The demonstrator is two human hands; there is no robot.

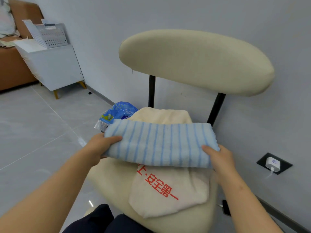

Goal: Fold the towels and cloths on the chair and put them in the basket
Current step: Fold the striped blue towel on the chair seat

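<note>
Over the chair [193, 59], a folded blue-striped towel [161, 143] is hovering
Its long axis is running side to side, left hand [99, 147] and right hand [220, 158] each gripping an end; the basket [50, 36] is sitting well off leftward.

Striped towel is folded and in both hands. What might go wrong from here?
Left hand and right hand grip only the ends of the striped towel; its fold may sag open. The basket sits far off on the cabinet. The cream towel near the chair's front edge might get dragged off.
</note>
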